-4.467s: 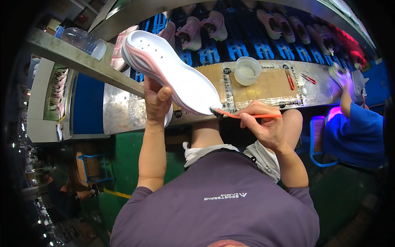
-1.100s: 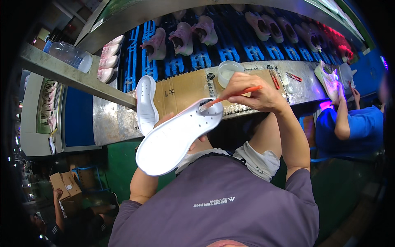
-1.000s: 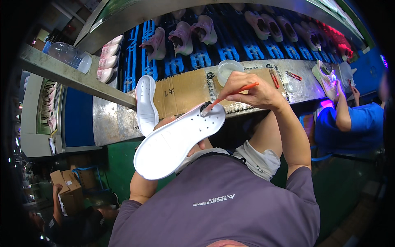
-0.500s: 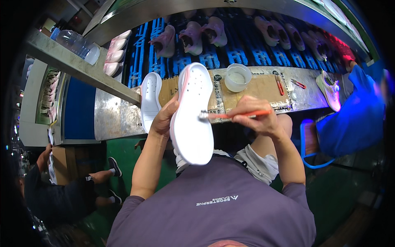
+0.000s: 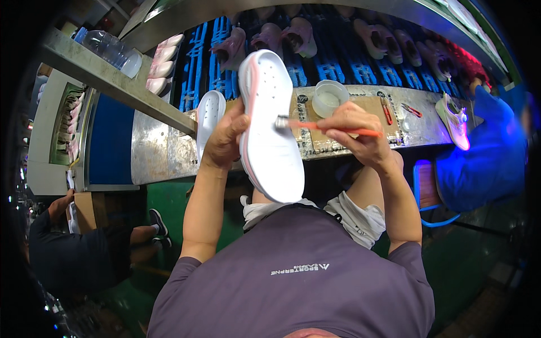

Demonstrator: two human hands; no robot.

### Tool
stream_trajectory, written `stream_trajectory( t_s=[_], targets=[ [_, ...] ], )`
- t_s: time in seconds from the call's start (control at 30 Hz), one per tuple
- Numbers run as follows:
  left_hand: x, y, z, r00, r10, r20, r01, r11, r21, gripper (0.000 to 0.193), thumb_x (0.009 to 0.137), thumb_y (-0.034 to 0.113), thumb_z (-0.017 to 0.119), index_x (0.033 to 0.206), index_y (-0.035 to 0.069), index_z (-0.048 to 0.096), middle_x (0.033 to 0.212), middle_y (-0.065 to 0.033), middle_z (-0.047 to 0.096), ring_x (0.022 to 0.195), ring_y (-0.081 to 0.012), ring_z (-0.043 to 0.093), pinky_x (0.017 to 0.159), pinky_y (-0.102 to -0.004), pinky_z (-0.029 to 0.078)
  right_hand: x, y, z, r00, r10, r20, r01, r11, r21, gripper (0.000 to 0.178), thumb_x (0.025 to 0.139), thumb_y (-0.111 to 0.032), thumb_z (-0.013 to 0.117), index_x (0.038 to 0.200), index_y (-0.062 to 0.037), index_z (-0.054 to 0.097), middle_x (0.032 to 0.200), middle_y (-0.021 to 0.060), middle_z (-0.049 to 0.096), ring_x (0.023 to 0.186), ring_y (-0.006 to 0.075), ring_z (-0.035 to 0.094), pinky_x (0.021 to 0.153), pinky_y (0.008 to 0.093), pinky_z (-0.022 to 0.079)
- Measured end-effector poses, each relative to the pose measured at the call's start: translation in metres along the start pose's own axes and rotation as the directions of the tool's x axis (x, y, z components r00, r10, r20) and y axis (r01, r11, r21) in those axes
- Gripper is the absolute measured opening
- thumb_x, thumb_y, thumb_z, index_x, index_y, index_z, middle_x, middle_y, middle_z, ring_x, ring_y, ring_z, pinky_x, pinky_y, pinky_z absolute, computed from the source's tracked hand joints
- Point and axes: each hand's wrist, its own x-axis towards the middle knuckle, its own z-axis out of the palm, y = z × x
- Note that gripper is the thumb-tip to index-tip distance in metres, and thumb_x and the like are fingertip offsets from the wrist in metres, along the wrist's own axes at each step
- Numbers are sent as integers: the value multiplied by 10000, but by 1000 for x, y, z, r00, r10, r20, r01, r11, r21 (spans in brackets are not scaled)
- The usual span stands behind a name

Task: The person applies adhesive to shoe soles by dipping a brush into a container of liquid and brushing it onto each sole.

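A white shoe sole (image 5: 274,152) with a pink side stripe stands tilted up in front of me, its inner face toward me. My left hand (image 5: 225,137) grips it by its left edge, fingers hidden behind. In my right hand (image 5: 356,130) is a brush (image 5: 307,124) with a red-orange handle; its bristles lie against the sole near the middle of the right edge. A second white sole (image 5: 211,115) rests on the bench beyond my left hand. Past my right hand stands a translucent tub (image 5: 330,98) with whitish contents.
Cardboard (image 5: 366,115) covers part of the metal bench (image 5: 155,149). Red-handled pliers (image 5: 386,111) and a second red-handled tool (image 5: 412,110) lie at right, near a shoe (image 5: 452,121). Pink shoes (image 5: 298,37) sit on the blue-slatted conveyor behind. Co-workers (image 5: 479,158) sit right and stand left.
The sole has moved up and away from me, turning slightly. My right hand has carried the brush upward along the sole from the middle toward the toe end's holes.
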Motion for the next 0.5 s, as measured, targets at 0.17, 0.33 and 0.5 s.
stream_trajectory(
  t_s=[0.17,0.33,0.5],
  targets=[
    [0,18,-19,984,107,-143,-102,994,42,1003,897,433,838,1614,-3,290,1442,-155,561,1326,-261,609,1121,-389,527,-21,-21,-8,986,41,163,-50,998,49,165,866,-100,827,1022,-49,811,871,46,759,816,221,655,760,339,549],
    [0,22,-24,944,275,-181,-219,935,279,1084,839,564,844,1611,26,306,1457,-150,553,1326,-282,621,1094,-420,571,-31,-33,1,991,109,78,-118,986,119,120,864,-61,808,979,-28,808,806,71,744,739,207,633,694,333,521],
    [-8,18,-16,891,395,-225,-322,898,299,1158,739,423,978,1605,57,302,1465,-103,520,1378,-278,544,1184,-433,470,-41,-43,16,963,268,-17,-263,953,149,86,906,-51,777,969,4,798,792,79,756,749,182,646,689,314,515]
  ],
)
